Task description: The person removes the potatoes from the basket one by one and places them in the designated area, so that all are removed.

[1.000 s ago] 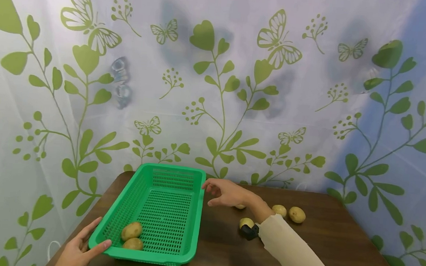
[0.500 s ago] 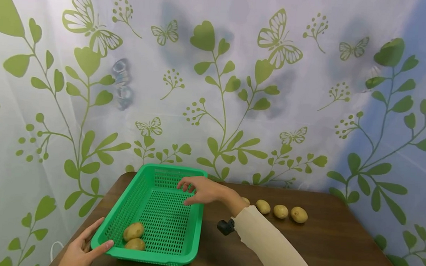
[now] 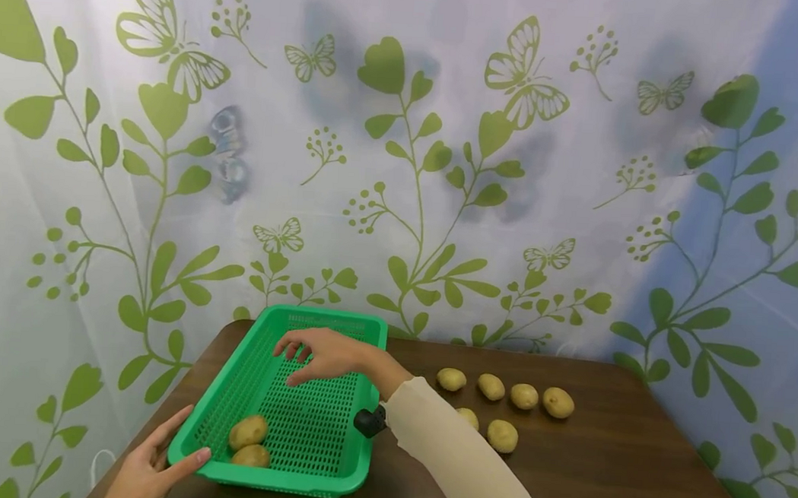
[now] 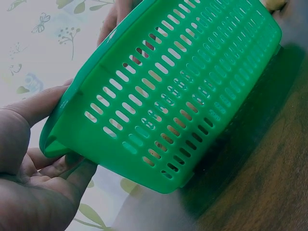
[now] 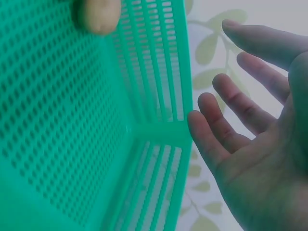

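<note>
A green plastic basket (image 3: pixel 359 460) with slotted walls stands on the table's left side. My left hand (image 3: pixel 149 462) grips its near left corner; in the left wrist view the thumb lies over the rim and the fingers (image 4: pixel 79 180) curl below it. Two potatoes (image 3: pixel 248 432) lie inside, close to that corner. Over the far half of the basket hovers my right hand (image 3: pixel 320 355), holding nothing. The right wrist view has its fingers (image 5: pixel 243 103) spread and loosely bent, with a potato (image 5: pixel 101 17) at the top of the basket's floor.
Several potatoes (image 3: pixel 523 397) form a row on the brown table (image 3: pixel 605 460) to the right of the basket. Two more, one a potato (image 3: pixel 502 436) and one partly behind the right sleeve, lie nearer. A curtain (image 3: pixel 431 167) printed with leaves and butterflies hangs behind the table.
My right hand has moved left, from the basket's right rim to above its inside. More table potatoes show as the arm shifts. The left hand and the basket have stayed put.
</note>
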`<action>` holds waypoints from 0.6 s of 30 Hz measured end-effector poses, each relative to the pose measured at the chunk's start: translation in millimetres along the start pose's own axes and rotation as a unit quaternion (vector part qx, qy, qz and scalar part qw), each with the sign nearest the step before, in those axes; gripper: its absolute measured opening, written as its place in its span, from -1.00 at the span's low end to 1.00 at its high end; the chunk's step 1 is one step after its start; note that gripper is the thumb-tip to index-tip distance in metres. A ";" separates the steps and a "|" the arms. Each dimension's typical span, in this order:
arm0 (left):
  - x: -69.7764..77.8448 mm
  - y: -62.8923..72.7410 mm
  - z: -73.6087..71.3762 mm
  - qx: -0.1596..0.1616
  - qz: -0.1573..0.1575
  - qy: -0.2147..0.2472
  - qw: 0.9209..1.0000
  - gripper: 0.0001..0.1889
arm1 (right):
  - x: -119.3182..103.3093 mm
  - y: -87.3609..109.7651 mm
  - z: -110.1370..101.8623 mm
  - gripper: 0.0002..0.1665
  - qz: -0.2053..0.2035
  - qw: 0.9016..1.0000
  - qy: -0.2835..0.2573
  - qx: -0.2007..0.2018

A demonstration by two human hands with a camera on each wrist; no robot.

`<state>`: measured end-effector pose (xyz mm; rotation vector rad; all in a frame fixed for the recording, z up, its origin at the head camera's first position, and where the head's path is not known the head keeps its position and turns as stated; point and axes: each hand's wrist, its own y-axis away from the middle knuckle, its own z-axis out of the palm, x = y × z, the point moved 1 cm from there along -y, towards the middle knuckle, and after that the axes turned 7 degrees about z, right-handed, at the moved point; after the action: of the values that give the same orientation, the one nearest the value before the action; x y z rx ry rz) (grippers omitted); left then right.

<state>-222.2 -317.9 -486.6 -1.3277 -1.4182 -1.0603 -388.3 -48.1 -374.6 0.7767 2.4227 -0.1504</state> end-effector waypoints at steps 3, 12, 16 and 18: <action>1.3 0.3 0.5 -0.006 0.010 0.013 1.000 -0.06 | -4.8 -13.6 8.3 -0.49 -0.016 1.000 -0.009 -0.006; 2.5 -1.6 2.7 -0.014 0.029 0.005 0.999 -0.11 | -10.1 -44.1 40.2 -0.46 -0.014 0.998 -0.050 -0.017; 1.2 -0.1 1.0 -0.010 0.028 0.016 0.999 -0.10 | -12.1 -55.8 56.3 -0.48 0.005 0.998 -0.062 -0.031; -0.1 0.7 0.3 -0.009 0.022 0.022 0.999 -0.09 | -11.7 -60.0 63.4 -0.51 0.020 0.998 -0.053 -0.037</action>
<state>-221.4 -317.6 -486.8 -1.3357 -1.3444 -1.0697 -382.7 -120.6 -424.2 0.7628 2.2977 -0.0841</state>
